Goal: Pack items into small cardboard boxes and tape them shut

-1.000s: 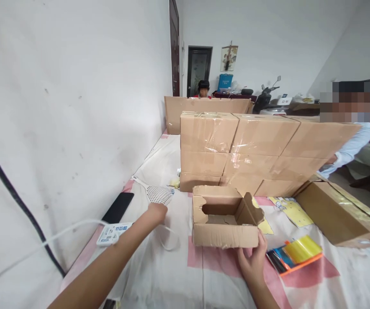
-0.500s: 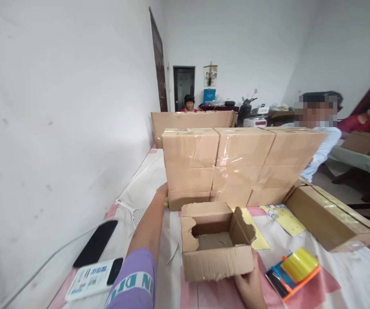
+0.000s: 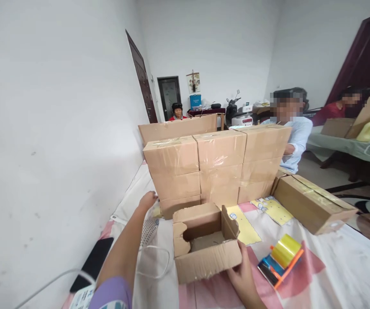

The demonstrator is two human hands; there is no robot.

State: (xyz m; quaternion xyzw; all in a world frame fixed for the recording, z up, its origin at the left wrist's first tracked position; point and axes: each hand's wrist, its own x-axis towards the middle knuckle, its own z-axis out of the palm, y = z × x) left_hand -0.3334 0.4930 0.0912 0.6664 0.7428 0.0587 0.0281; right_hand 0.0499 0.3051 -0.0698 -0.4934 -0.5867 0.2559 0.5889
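Observation:
An open cardboard box (image 3: 209, 262) with torn flaps sits in front of me, its inside bare. My right hand (image 3: 243, 271) grips its near right corner from the side and below. My left hand (image 3: 148, 200) is stretched forward beside the lower left end of a wall of stacked cardboard boxes (image 3: 219, 171). Its fingers are curled together; what they hold, if anything, is too small to name. A small yellowish thing (image 3: 157, 211) lies just below that hand. To the right of the open box is an orange and blue tape dispenser (image 3: 281, 261) with yellow tape.
A long taped carton (image 3: 315, 204) lies at the right. A black phone-like slab (image 3: 91, 264) and a white cable (image 3: 154, 274) lie at the left, near the wall. Yellow sheets (image 3: 273, 210) rest on the patterned cloth. A person in light blue (image 3: 296, 141) sits beyond the stack.
My left hand has drawn a little away from the stack's left side. My right hand still grips the open box. The view has turned to the right.

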